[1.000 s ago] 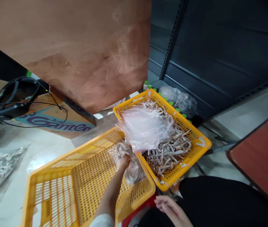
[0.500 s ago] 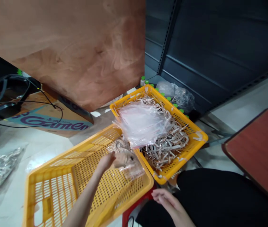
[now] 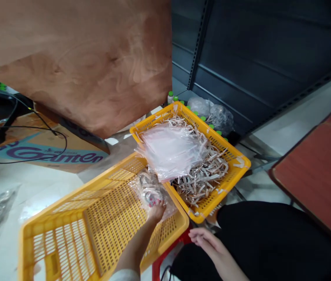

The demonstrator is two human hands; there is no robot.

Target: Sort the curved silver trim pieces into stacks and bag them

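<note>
far basket [image 3: 229, 181]: bags [image 3: 168, 150] over strips [image 3: 212, 171]. near basket [image 3: 109, 230]: packets [image 3: 149, 185] by its right edge. left hand [image 3: 156, 210]'s on them, grip unclear; right hand [image 3: 204, 237]'s loosely half-open.

We look from single head-worn camera, facing forward and steeply down, dark-clothed lap [image 3: 255, 242] at bottom edge. Left hand [image 3: 156, 211] and right hand [image 3: 204, 237] show low in frame, near lens. Front yellow basket [image 3: 112, 220] lies close below us; brown board [image 3: 89, 58] and dark shelving [image 3: 255, 66] stand farther off, filling upper frame.
</note>
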